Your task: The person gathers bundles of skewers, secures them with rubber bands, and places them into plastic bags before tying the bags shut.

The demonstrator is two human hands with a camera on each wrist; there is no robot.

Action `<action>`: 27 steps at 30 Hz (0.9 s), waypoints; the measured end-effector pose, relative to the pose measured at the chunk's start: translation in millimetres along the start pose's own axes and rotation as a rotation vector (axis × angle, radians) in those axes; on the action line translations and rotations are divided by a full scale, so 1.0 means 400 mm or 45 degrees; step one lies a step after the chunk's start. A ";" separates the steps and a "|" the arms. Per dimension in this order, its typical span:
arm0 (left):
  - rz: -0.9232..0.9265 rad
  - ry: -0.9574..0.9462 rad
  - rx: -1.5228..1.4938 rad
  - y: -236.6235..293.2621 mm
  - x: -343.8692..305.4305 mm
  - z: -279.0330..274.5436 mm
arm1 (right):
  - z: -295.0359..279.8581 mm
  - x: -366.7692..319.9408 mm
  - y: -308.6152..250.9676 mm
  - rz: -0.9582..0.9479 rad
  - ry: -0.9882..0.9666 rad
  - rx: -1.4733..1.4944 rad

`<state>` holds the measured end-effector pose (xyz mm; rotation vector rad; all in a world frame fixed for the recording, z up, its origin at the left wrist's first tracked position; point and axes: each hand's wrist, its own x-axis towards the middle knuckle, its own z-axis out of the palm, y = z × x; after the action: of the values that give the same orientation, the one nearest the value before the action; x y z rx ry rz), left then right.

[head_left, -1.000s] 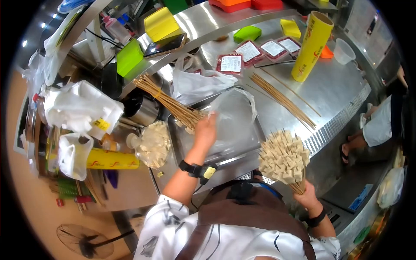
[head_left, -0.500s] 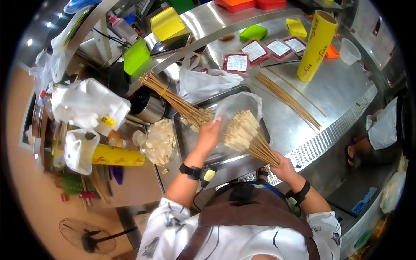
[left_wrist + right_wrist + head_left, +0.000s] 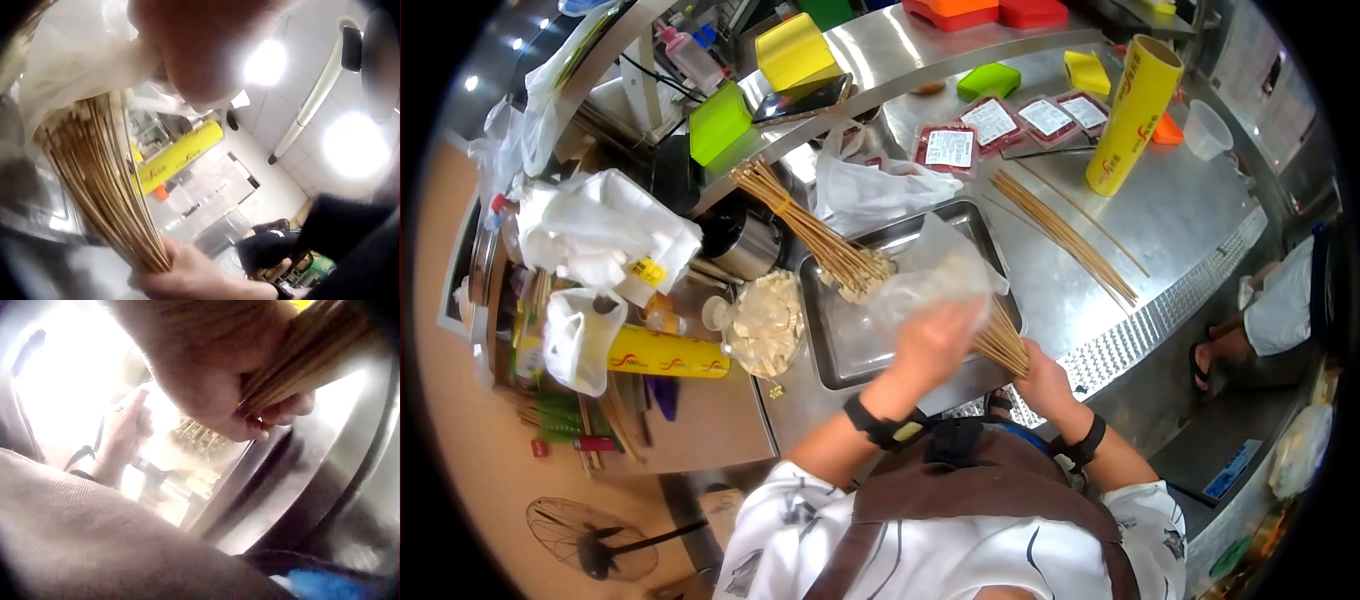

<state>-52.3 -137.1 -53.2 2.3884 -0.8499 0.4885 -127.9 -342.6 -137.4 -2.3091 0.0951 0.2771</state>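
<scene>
Currently the left hand (image 3: 940,345) grips a clear plastic bag (image 3: 935,272) above the metal tray (image 3: 845,345), while the right hand (image 3: 1048,385) is curled round the bare sticks of a skewer bundle (image 3: 1002,340) at the tray's near right edge. The bag hides the bundle's heads. A banded bundle (image 3: 805,228) lies across the tray's far left rim; loose sticks (image 3: 1068,238) rest on the bench (image 3: 1190,215), right of the tray.

On my feed I see a white shirt (image 3: 800,520) with dark prints, a brown apron (image 3: 970,490) with shoulder straps (image 3: 843,560), and black wristbands (image 3: 1088,440).
</scene>
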 end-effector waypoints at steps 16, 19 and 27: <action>-0.650 0.386 -0.417 -0.105 -0.130 0.202 | 0.053 0.049 -0.131 0.032 0.161 0.506; -1.180 0.299 -1.093 -0.148 -0.152 0.287 | 0.104 0.076 -0.125 0.057 0.054 0.597; -1.424 0.361 -1.697 -0.116 -0.100 0.195 | 0.195 0.095 -0.148 -0.314 0.003 0.636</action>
<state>-39.3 -135.9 -151.2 1.1415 0.3453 -0.2000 -94.9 -244.5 -155.6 -1.8015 -0.1089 0.1074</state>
